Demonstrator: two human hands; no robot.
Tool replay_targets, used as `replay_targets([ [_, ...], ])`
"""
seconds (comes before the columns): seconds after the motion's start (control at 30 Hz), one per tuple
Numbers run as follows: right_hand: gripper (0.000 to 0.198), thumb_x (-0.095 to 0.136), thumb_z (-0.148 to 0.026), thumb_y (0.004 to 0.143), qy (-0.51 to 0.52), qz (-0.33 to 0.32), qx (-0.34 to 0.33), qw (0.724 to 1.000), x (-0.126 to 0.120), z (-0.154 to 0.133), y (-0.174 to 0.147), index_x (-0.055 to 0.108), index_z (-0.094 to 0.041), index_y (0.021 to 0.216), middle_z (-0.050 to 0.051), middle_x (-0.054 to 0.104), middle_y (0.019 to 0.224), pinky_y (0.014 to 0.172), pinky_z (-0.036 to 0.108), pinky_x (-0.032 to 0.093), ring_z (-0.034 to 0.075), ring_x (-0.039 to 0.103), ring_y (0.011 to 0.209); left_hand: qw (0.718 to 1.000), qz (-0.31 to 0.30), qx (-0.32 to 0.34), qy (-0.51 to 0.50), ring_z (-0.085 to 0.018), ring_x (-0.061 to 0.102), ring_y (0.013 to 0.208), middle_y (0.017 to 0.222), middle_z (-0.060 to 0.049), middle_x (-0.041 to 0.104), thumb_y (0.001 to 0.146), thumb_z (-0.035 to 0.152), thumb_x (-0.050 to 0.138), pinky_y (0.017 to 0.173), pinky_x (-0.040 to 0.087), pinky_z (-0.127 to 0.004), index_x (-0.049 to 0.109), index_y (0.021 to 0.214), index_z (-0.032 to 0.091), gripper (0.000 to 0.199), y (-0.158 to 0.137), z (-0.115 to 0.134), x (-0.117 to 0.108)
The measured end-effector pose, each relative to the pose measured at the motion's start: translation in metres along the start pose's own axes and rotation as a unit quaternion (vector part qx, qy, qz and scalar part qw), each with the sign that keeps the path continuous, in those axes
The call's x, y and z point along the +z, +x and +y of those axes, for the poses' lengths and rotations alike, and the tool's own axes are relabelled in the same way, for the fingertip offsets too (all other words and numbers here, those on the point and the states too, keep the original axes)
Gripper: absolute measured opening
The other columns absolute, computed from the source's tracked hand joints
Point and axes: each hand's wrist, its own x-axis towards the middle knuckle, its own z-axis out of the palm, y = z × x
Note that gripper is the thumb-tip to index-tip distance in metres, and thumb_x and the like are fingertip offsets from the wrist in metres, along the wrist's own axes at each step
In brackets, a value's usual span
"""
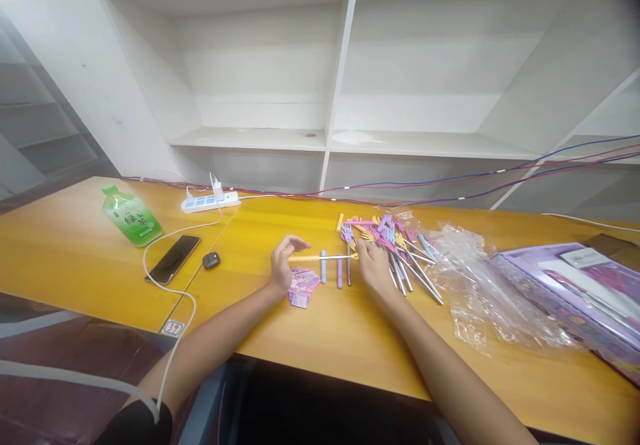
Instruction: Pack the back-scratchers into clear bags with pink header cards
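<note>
My right hand (374, 265) is closed around the head end of a back scratcher (306, 259) with a yellow handle and a thin metal rod. It lies level between my two hands. My left hand (285, 261) is at the other end, where the handle's tip meets the palm. Its fingers reach out above the handle, apart from it. Below the rod, a blue tube (323, 268) and a purple tube (339, 274) lie on the table. Pink and purple printed cards (301, 287) form a small pile beside my left hand. Behind my right hand is a heap of hand-shaped back scratchers (387, 231).
Crumpled clear plastic (480, 278) and a purple box (565, 285) lie to the right. On the left are a green tea bottle (132, 215), a phone (175, 259), a dark small case (211, 260) and a power strip (210, 202). A white cable (194, 301) crosses near my left arm.
</note>
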Motion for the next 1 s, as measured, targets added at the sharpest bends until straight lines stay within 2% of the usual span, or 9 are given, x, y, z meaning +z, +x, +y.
replay_targets([
  [0.13, 0.055, 0.032, -0.067, 0.100, 0.001, -0.003, 0.002, 1.000, 0.002, -0.005, -0.002, 0.038, -0.024, 0.066, 0.000, 0.047, 0.060, 0.062, 0.031, 0.028, 0.018, 0.041, 0.062, 1.000, -0.012, 0.003, 0.009, -0.026, 0.071, 0.097, 0.097, -0.009, 0.077, 0.092, 0.033, 0.041, 0.091, 0.053, -0.039, 0.069, 0.094, 0.019, 0.032, -0.003, 0.002, 0.002],
  [0.47, 0.057, 0.028, -0.067, 0.101, -0.008, -0.018, 0.008, 1.000, 0.007, -0.005, -0.005, 0.037, -0.024, 0.065, -0.001, 0.044, 0.059, 0.061, 0.030, 0.028, 0.017, 0.042, 0.061, 0.999, -0.034, 0.006, 0.010, -0.026, 0.072, 0.097, 0.097, -0.009, 0.076, 0.093, 0.034, 0.041, 0.091, 0.053, -0.039, 0.068, 0.094, 0.019, 0.030, -0.006, 0.006, 0.004],
  [1.0, 0.052, 0.031, -0.059, 0.102, -0.017, -0.017, -0.006, 1.000, 0.008, -0.009, -0.007, 0.037, -0.024, 0.065, 0.000, 0.048, 0.058, 0.062, 0.031, 0.029, 0.018, 0.044, 0.061, 0.998, -0.050, -0.001, 0.036, -0.025, 0.070, 0.098, 0.097, -0.008, 0.076, 0.093, 0.035, 0.040, 0.091, 0.052, -0.038, 0.068, 0.093, 0.021, 0.032, -0.011, 0.007, 0.005],
])
